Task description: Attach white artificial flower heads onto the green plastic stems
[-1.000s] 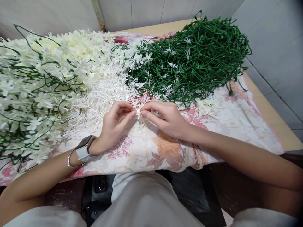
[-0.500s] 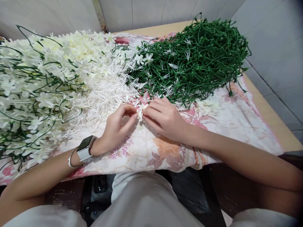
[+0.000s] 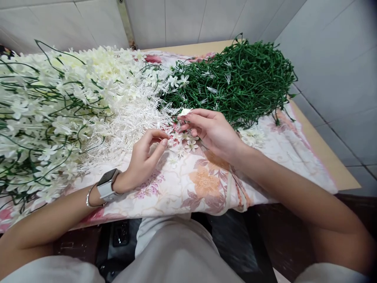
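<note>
My right hand point(image 3: 212, 130) pinches a small white artificial flower point(image 3: 184, 112) at its fingertips, lifted toward the green stem pile point(image 3: 244, 80). My left hand point(image 3: 144, 155), with a white smartwatch point(image 3: 105, 184) and a bracelet on the wrist, rests on the floral cloth point(image 3: 206, 184); its thumb and forefinger are curled together, and what they hold, if anything, is too small to name. A few loose white blossoms point(image 3: 187, 142) lie on the cloth between the hands. White spiky stamen pieces point(image 3: 132, 122) are heaped just beyond the left hand.
A big heap of finished white flower sprays point(image 3: 53, 102) fills the left of the table. The table's wooden edge point(image 3: 321, 145) runs along the right beside a tiled wall. My lap in light trousers point(image 3: 176, 251) is below the table front.
The hands were pressed together on a small flower; now they have parted. The right hand has lifted up and away with the flower, and the left stayed in place.
</note>
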Action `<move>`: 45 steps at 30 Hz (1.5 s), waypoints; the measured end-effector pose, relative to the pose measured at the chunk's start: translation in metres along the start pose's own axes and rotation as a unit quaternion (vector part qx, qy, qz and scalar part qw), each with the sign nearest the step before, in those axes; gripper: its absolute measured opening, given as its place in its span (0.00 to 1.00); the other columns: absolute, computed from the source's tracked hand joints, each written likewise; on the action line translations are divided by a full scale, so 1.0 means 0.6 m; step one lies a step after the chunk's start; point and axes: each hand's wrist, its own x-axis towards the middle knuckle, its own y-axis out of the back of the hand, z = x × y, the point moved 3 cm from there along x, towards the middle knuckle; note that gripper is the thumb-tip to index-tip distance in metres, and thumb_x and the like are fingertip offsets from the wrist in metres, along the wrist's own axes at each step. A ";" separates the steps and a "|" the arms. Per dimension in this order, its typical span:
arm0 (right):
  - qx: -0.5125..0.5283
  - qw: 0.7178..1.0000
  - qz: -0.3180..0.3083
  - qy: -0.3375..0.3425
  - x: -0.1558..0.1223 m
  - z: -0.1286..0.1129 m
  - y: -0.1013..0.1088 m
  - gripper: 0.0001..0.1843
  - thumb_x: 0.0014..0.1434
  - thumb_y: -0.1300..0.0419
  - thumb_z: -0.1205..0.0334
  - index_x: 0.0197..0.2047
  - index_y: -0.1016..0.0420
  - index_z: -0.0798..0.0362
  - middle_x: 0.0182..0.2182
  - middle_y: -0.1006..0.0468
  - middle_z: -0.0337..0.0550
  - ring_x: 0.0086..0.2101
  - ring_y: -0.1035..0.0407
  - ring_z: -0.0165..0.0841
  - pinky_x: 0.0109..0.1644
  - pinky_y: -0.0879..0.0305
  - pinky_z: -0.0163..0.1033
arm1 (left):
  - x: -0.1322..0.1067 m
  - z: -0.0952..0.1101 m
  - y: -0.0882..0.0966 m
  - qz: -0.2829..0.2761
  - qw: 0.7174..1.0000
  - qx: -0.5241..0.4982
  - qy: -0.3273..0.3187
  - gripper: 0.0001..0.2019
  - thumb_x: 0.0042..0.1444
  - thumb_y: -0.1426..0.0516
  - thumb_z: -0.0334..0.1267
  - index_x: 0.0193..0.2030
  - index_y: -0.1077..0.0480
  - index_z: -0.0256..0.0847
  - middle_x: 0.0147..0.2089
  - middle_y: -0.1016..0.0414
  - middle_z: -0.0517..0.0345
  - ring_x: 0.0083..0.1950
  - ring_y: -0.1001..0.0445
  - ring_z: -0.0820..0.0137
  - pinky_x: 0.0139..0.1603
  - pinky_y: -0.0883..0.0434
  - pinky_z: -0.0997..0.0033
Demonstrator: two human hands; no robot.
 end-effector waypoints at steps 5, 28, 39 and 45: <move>0.048 0.997 -0.002 -0.066 0.015 0.017 -0.016 0.02 0.54 0.40 0.70 0.30 0.25 0.59 0.26 0.28 0.39 0.22 0.39 0.18 0.20 0.45 0.22 | 0.000 -0.001 0.000 -0.005 1.000 -0.002 0.000 0.06 0.61 0.47 0.36 0.44 0.33 0.41 0.41 0.30 0.55 0.44 0.30 0.72 0.45 0.32 0.72; -0.514 0.746 -0.319 0.278 -0.087 -0.010 -0.046 0.11 0.61 0.48 0.70 0.31 0.26 0.59 0.29 0.25 0.44 0.30 0.32 0.27 0.35 0.38 0.33 | -0.004 -0.005 -0.005 -0.053 0.991 -0.103 0.063 0.12 0.60 0.45 0.40 0.50 0.36 0.43 0.42 0.29 0.55 0.45 0.28 0.70 0.47 0.30 0.70; -0.663 0.529 -0.367 0.383 -0.123 0.017 -0.057 0.10 0.61 0.52 0.75 0.30 0.34 0.57 0.28 0.32 0.42 0.26 0.41 0.27 0.27 0.49 0.35 | 0.002 -0.017 -0.010 -0.072 0.965 -0.209 0.145 0.13 0.55 0.41 0.34 0.47 0.36 0.41 0.41 0.27 0.54 0.45 0.27 0.71 0.47 0.27 0.70; -0.649 0.493 -0.364 0.451 -0.131 0.024 -0.065 0.11 0.61 0.53 0.75 0.30 0.34 0.57 0.27 0.32 0.42 0.26 0.38 0.29 0.27 0.47 0.35 | 0.002 -0.003 -0.011 -0.130 0.954 -0.237 0.127 0.11 0.60 0.45 0.35 0.49 0.36 0.42 0.42 0.27 0.52 0.40 0.25 0.71 0.44 0.26 0.67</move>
